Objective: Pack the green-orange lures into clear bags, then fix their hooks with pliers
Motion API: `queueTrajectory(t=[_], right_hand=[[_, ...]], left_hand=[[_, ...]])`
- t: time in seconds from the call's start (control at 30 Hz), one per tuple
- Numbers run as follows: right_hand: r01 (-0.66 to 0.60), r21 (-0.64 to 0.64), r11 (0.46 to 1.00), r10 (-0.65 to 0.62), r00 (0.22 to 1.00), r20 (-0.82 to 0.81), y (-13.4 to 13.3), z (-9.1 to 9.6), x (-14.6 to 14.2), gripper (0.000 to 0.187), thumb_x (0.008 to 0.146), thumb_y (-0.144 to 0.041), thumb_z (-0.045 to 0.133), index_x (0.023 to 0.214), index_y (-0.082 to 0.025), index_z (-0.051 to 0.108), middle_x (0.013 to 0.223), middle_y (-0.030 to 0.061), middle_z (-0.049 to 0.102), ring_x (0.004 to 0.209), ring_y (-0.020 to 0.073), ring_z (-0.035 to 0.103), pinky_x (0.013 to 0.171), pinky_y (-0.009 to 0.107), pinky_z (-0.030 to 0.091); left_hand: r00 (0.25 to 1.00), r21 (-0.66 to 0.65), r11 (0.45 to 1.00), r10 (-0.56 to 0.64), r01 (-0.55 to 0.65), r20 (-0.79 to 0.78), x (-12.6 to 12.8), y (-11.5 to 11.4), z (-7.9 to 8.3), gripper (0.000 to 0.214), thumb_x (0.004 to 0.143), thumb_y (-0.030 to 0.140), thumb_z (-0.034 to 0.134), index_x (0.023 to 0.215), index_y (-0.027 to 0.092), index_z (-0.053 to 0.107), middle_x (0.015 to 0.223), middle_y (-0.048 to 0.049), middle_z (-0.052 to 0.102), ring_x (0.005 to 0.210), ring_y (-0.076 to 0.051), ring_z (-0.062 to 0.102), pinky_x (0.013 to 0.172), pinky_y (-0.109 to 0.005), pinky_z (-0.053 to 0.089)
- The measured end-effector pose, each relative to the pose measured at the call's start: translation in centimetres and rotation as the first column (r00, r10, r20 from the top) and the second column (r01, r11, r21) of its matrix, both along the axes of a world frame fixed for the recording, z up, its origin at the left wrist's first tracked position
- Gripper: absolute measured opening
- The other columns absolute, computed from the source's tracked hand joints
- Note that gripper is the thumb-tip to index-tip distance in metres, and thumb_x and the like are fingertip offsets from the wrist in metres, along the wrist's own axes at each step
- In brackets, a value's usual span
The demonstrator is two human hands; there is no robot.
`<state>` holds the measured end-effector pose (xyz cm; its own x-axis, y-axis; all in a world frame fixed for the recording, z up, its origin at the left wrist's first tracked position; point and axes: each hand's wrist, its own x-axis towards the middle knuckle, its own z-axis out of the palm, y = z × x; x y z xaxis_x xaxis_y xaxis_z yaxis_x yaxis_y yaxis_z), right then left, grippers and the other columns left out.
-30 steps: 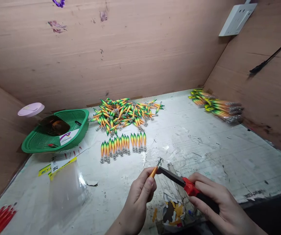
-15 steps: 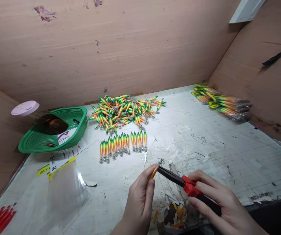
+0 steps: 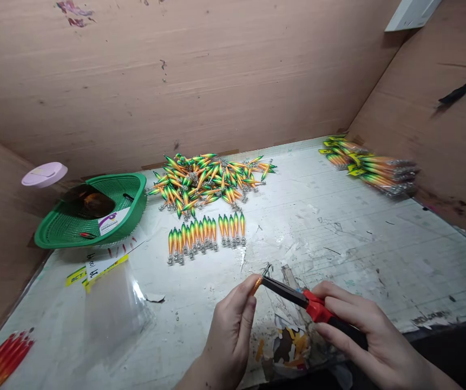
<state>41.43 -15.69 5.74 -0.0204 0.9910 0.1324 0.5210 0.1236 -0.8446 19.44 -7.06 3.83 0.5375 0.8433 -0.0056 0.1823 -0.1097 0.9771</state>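
My left hand [image 3: 230, 330] pinches a small orange lure [image 3: 256, 284] between thumb and fingers, its metal hook end pointing up. My right hand [image 3: 368, 338] is closed round the red and black handles of pliers [image 3: 297, 297], whose dark jaws reach left and meet the lure's hook end. Behind them a neat row of green-orange lures [image 3: 205, 233] lies on the white table [image 3: 338, 238], and a loose heap of the same lures [image 3: 210, 181] sits farther back.
A green basket [image 3: 94, 216] with a dark object inside stands at the left, a pink lid [image 3: 44, 174] beside it. Clear bags with yellow labels [image 3: 106, 303] lie front left. Packed lures [image 3: 373, 169] are stacked at the right wall. Red-orange lures [image 3: 1, 360] show bottom left.
Both hands stay on the lure and pliers with only a slight shift. The view has tilted a little, so the wall socket slid out at the top right.
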Motion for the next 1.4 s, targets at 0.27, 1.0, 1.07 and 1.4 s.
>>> queueTrajectory(t=[0.27,1.0,1.07,1.4], right_hand=[[-0.05,-0.035,0.998,0.048,0.997,-0.058,-0.2,-0.1,-0.1,0.024,0.095,-0.033,0.051,0.08,-0.021,0.065,0.082,0.0058,0.063,0.077,0.0185,0.061,0.067,0.028,0.051],[-0.07,-0.065,0.995,0.067,0.997,-0.049,-0.5,0.9,-1.2,0.023,0.097,-0.032,0.049,0.089,-0.022,0.067,0.094,0.0063,0.061,0.087,0.0183,0.061,0.076,0.027,0.052],[-0.07,-0.075,0.995,0.065,0.996,-0.069,-0.3,1.0,-1.2,0.024,0.097,-0.033,0.049,0.088,-0.022,0.068,0.093,0.0066,0.061,0.087,0.0189,0.061,0.076,0.028,0.052],[-0.058,-0.13,0.99,0.044,0.993,-0.106,0.6,1.2,-0.9,0.025,0.095,-0.037,0.051,0.083,-0.023,0.068,0.091,0.0049,0.062,0.085,0.0182,0.061,0.074,0.025,0.05]], left_hand=[[0.987,-0.336,0.94,0.107,-0.061,0.122,-0.2,-1.1,-0.6,0.053,0.092,0.055,0.051,0.127,0.019,0.065,0.068,-0.0004,0.047,0.063,-0.014,0.043,0.06,-0.027,0.039],[0.979,0.082,0.976,0.2,-0.203,0.046,-0.1,-2.2,-0.8,0.04,0.099,0.039,0.041,0.129,0.023,0.062,0.125,-0.0093,0.068,0.114,-0.025,0.063,0.095,-0.037,0.052],[0.981,0.146,0.97,0.191,-0.193,0.024,-0.1,-2.1,-0.6,0.038,0.1,0.035,0.04,0.129,0.024,0.061,0.125,-0.0088,0.068,0.115,-0.024,0.063,0.094,-0.035,0.053],[0.985,0.6,0.797,0.148,-0.068,-0.084,-0.3,-0.6,-0.7,0.048,0.094,0.008,0.04,0.14,0.022,0.046,0.104,-0.0086,0.072,0.099,-0.016,0.07,0.078,-0.02,0.057]])
